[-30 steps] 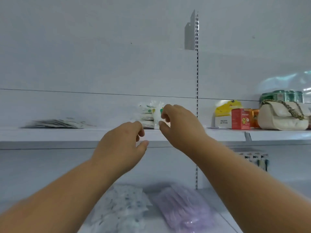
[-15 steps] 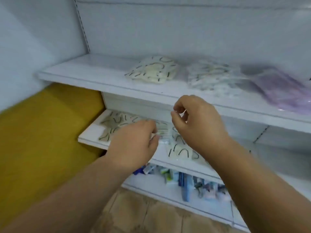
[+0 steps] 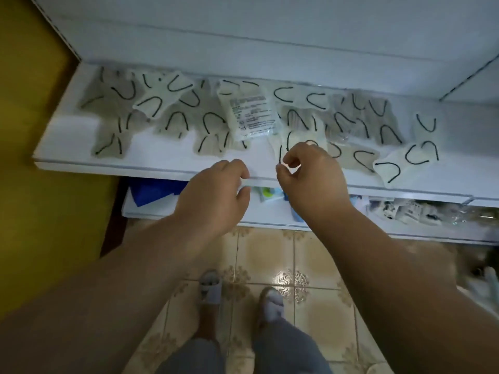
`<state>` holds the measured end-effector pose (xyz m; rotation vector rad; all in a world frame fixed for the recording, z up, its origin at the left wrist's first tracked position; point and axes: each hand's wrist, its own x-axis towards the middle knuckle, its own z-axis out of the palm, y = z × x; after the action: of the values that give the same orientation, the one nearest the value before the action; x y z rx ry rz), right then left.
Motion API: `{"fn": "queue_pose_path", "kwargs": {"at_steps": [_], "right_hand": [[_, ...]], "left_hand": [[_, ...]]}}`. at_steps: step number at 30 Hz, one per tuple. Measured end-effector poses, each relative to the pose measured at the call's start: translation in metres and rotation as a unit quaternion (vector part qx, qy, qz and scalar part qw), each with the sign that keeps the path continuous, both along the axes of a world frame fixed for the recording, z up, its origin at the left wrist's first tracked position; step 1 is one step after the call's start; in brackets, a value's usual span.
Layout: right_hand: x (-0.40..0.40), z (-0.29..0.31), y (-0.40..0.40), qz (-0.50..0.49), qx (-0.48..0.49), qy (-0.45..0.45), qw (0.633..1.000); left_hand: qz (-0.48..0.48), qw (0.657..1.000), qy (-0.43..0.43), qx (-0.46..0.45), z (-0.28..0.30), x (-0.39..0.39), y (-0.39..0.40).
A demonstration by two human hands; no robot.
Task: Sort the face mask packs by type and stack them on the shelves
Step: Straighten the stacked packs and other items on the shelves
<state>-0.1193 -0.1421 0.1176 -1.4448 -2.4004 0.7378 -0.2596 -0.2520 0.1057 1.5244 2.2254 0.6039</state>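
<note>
Nearest, both bare hands hover over the front lip of the white shelf [image 3: 151, 155]. The left hand [image 3: 216, 193] hangs loosely curled, holding nothing. The right hand [image 3: 310, 174] has thumb and forefinger drawn close, yet no pack is visibly between them. Just beyond the right fingertips lies a pale mask pack with black ear loops [image 3: 299, 141], so that hand is nearer. Farther back, a clear printed pack [image 3: 248, 112] lies on the scattered row, long axis running front to back.
</note>
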Motion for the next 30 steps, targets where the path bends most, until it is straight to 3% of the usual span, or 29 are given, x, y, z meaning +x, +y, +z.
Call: {"fn": "queue_pose_path", "kwargs": {"at_steps": [7, 12, 17, 20, 22, 24, 28, 30], "right_hand": [[-0.074, -0.106, 0.066, 0.088, 0.059, -0.062, 0.992], [-0.132, -0.163, 0.113, 0.131, 0.076, -0.215, 0.965], [-0.142, -0.176, 0.134, 0.146, 0.15, -0.204, 0.956], [-0.125, -0.16, 0.132, 0.078, 0.166, -0.091, 0.979], [-0.107, -0.137, 0.116, -0.033, 0.075, 0.106, 0.991], [-0.088, -0.111, 0.087, -0.13, -0.056, 0.303, 0.943], [-0.045, -0.075, 0.019, -0.208, -0.265, 0.489, 0.804], [-0.021, -0.066, -0.007, -0.229, -0.349, 0.497, 0.76]], "left_hand": [[0.127, 0.985, -0.118, -0.023, -0.089, -0.039, 0.06], [0.182, 0.967, -0.179, -0.015, -0.134, -0.061, 0.084], [0.251, 0.909, -0.331, 0.013, -0.151, -0.068, 0.099], [0.306, 0.817, -0.488, 0.036, -0.154, -0.069, 0.104], [0.33, 0.713, -0.616, 0.057, -0.151, -0.066, 0.108], [0.322, 0.631, -0.704, 0.056, -0.146, -0.058, 0.107], [0.211, 0.604, -0.769, 0.0, -0.132, -0.037, 0.082], [0.158, 0.593, -0.789, 0.007, -0.115, -0.027, 0.062]]}}
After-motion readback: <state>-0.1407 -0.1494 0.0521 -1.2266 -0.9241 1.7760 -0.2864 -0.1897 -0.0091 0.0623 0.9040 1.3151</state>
